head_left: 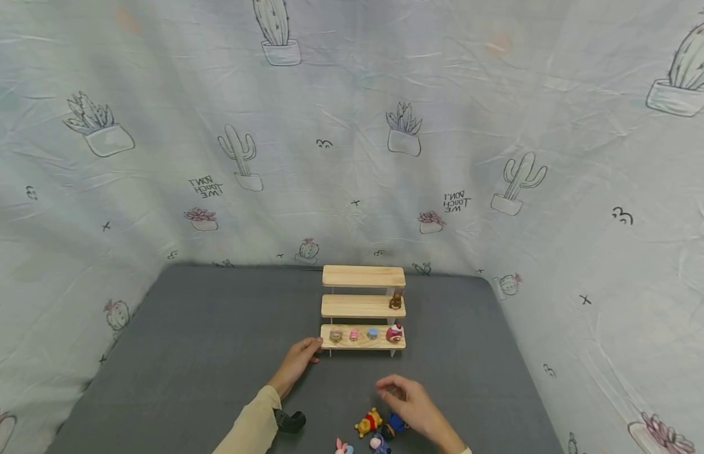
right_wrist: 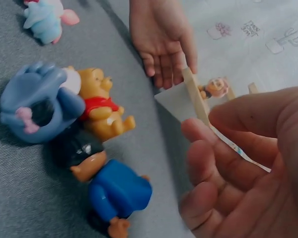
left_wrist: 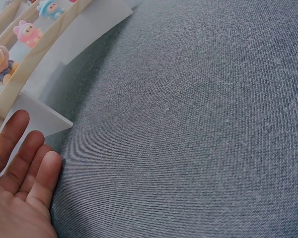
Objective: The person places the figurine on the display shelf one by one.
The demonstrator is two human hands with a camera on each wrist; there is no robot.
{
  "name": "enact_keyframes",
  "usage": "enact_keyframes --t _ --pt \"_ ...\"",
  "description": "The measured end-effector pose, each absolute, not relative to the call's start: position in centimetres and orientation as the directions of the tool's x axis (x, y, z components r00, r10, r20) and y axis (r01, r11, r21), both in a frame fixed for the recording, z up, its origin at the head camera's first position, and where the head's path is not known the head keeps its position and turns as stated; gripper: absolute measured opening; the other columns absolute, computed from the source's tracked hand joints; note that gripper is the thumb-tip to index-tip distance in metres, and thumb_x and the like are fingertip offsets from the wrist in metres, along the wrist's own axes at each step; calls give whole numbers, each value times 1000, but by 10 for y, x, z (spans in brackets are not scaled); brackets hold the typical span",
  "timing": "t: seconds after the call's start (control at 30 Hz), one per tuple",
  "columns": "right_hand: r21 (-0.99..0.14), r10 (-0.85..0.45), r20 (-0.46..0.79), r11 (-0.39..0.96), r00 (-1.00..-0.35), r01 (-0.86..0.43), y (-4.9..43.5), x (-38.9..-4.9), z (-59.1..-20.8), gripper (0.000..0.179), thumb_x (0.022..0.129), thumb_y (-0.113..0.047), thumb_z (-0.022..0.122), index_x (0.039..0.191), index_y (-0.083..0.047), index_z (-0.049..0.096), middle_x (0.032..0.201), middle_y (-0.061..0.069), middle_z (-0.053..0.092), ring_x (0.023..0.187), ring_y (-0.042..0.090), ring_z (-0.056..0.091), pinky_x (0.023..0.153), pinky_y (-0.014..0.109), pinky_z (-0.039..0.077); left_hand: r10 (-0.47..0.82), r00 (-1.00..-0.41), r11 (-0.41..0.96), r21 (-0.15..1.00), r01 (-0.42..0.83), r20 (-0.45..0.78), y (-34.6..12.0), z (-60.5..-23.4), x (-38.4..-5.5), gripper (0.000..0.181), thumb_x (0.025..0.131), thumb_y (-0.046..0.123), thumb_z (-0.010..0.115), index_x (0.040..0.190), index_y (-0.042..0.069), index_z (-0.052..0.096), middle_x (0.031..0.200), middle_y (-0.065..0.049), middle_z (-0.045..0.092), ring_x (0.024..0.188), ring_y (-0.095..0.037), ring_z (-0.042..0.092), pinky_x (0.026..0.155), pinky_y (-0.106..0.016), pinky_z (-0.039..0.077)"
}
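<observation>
My left hand (head_left: 299, 360) is at the left end of a three-tier wooden display shelf (head_left: 363, 306), a fingertip against the lowest tier and the other fingers relaxed. On that tier stand a bear-like figurine (head_left: 336, 335), a pink figurine (head_left: 354, 335), a blue one (head_left: 372, 333) and a red-and-pink one (head_left: 394, 333). Over the grey table, my right hand (head_left: 411, 403) has loosely bent fingers with nothing visible between them. Near it lie a Winnie the Pooh figurine (right_wrist: 100, 101), a blue donkey figurine (right_wrist: 35, 106) and a dark-haired figurine in blue (right_wrist: 120, 188).
A brown figurine (head_left: 395, 301) stands at the right of the middle tier. A pink-eared, light-blue figurine (head_left: 343, 448) lies at the table's front. Around my left wrist is a black device (head_left: 289, 421). A cactus-print curtain (head_left: 352, 157) hangs behind the table.
</observation>
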State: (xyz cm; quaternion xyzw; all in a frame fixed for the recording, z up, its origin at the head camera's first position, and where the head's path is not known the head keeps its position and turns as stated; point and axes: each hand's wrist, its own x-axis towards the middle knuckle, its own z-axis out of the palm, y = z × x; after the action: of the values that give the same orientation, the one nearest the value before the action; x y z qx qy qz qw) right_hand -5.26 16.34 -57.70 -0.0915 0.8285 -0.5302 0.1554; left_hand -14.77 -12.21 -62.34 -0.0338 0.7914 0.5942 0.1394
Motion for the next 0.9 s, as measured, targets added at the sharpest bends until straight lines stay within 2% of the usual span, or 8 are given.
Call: enact_keyframes --t 0.17,0.4,0.67,0.9 --pt "-912 -342 -246 400 -907 96 171 -51 -582 28 100 -27 65 116 -4 69 108 12 74 71 6 56 59 24 45 108 -960 295 931 -218 -259 -120 -622 -149 53 103 48 54 119 -1 66 116 -13 66 97 -18 65 86 -35 54" --pt "-906 -362 -282 406 -889 122 177 -52 -591 29 101 -27 64 117 -4 69 104 7 73 73 9 57 59 24 45 102 -959 298 928 -225 -265 -118 -622 -151 53 103 48 54 120 -1 66 116 -13 66 96 -18 65 86 -34 53" --pt "-913 -389 -273 394 -880 110 182 -53 -594 26 100 -21 64 116 -1 68 105 10 73 81 10 63 64 24 50 107 -960 305 927 -217 -260 -119 -623 -151 54 103 49 53 120 -1 66 116 -13 66 97 -19 65 86 -35 54" --pt "-905 -383 -289 407 -878 120 188 -54 -592 23 98 -16 66 116 0 68 105 12 73 78 10 62 62 24 49 98 -958 301 926 -229 -269 -118 -623 -151 52 103 49 54 116 1 68 115 -12 67 95 -18 64 86 -35 53"
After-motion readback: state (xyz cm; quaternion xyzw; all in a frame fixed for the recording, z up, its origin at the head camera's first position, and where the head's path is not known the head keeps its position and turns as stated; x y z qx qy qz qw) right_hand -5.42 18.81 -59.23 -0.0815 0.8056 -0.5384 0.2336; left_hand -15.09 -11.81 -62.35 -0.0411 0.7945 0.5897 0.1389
